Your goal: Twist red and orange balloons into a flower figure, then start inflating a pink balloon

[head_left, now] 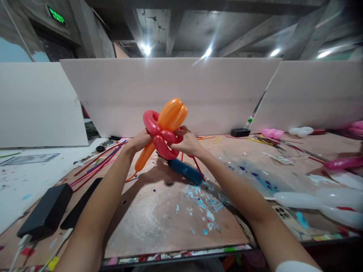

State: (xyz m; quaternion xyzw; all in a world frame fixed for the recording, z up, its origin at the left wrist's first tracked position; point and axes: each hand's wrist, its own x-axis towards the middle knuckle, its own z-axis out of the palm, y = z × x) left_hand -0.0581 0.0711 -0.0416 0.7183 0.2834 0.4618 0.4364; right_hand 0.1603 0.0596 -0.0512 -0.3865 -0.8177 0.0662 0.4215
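A twisted balloon figure, orange and red, is held up between my two hands. Its orange loops (172,115) bulge at the top, and red loops (166,147) fold around the middle. An orange tail (144,155) with a thin uninflated end slants down to the left. My left hand (139,140) grips the figure from the left, its fingertips hidden behind the balloons. On the other side, my right hand (187,142) pinches the red loops. A thin red strip (198,168) hangs below my right hand. Beneath the figure, a blue cylinder (185,170) lies on the table.
Uninflated balloons (99,164), a black box (47,209) and a flat black object (82,204) lie left. At right are white balloons (337,200), a pink balloon (344,163), scissors (279,147) and a phone (292,223). White panels (176,83) stand along the back.
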